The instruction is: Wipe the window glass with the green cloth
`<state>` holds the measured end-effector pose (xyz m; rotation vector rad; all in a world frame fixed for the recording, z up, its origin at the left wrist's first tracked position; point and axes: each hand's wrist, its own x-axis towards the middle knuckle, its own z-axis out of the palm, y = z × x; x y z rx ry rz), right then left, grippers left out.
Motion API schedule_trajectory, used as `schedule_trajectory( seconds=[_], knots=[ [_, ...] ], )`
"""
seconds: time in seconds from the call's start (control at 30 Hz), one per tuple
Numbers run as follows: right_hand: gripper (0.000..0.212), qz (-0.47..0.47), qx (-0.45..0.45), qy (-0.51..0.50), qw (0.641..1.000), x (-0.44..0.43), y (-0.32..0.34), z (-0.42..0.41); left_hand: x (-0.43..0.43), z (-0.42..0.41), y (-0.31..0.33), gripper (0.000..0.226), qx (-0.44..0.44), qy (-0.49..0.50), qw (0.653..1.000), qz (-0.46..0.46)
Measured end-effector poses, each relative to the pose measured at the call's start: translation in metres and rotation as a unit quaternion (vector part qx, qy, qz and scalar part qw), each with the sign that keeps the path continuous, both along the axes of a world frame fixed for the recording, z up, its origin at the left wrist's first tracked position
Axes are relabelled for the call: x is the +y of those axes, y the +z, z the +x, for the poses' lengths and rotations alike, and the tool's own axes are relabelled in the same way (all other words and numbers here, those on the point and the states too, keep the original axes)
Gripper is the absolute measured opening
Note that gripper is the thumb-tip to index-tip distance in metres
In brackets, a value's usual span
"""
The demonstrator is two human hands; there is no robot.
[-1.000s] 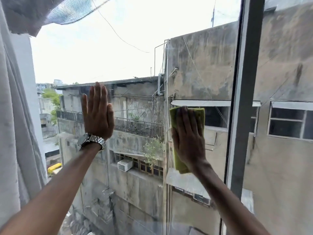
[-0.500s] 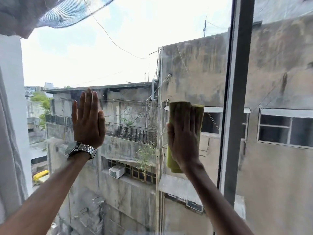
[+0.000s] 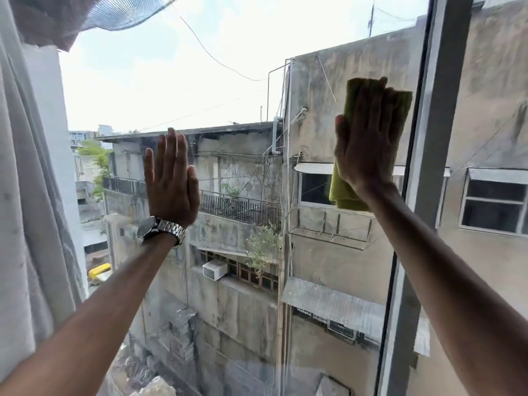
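Observation:
The window glass [image 3: 243, 81] fills the view, with concrete buildings seen through it. My right hand [image 3: 365, 138] lies flat on a folded green cloth [image 3: 341, 194] and presses it against the pane at the upper right, close to the grey frame bar. The cloth shows above my fingertips and below my wrist. My left hand [image 3: 171, 181], with a metal watch on the wrist, rests flat on the glass at centre left with fingers together and nothing under it.
A grey vertical window frame bar [image 3: 434, 138] runs just right of the cloth. A white curtain [image 3: 31, 224] hangs along the left edge, and mesh fabric [image 3: 114, 12] droops at the top left.
My right hand has slid the cloth up and to the right across the pane, toward the frame bar. My left hand stays flat on the glass.

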<state>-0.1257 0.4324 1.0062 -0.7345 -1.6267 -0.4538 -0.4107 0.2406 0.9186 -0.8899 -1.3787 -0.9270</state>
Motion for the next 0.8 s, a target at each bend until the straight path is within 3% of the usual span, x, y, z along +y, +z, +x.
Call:
schedule_trajectory(
  seconds=[0.1,0.17,0.33,0.43,0.5,0.6,0.7,0.8],
  knots=[
    [0.067,0.032,-0.013,-0.006,0.999,-0.014,-0.043,-0.025,0.003,-0.005,-0.003,0.057,0.002,0.003,1.000,0.004],
    [0.070,0.083,-0.119,-0.003,0.989,-0.025,-0.108,-0.043,0.004,-0.007,-0.002,0.056,0.006,0.002,1.000,0.005],
    [0.075,0.181,-0.419,0.000,0.890,-0.052,-0.297,-0.048,0.003,-0.009,-0.002,0.056,-0.001,0.002,1.000,0.003],
    [0.074,0.154,-0.475,-0.034,0.866,-0.059,-0.325,-0.042,0.001,-0.006,-0.002,0.056,-0.002,-0.002,1.000,-0.004],
    [0.077,0.142,-0.466,-0.028,0.873,-0.064,-0.321,-0.041,0.001,-0.004,-0.001,0.056,-0.003,-0.006,1.000,-0.003],
    [0.072,0.096,-0.357,0.033,0.929,-0.071,-0.280,-0.051,0.001,-0.007,-0.002,0.057,-0.005,-0.007,1.000,-0.003],
    [0.064,0.077,-0.188,0.077,0.976,-0.079,-0.173,-0.082,0.000,-0.005,-0.001,0.056,0.000,-0.013,1.000,-0.004],
    [0.062,0.088,-0.107,0.071,0.988,-0.085,-0.056,-0.105,-0.003,0.003,0.000,0.054,-0.012,-0.008,1.000,-0.004]
  ],
)
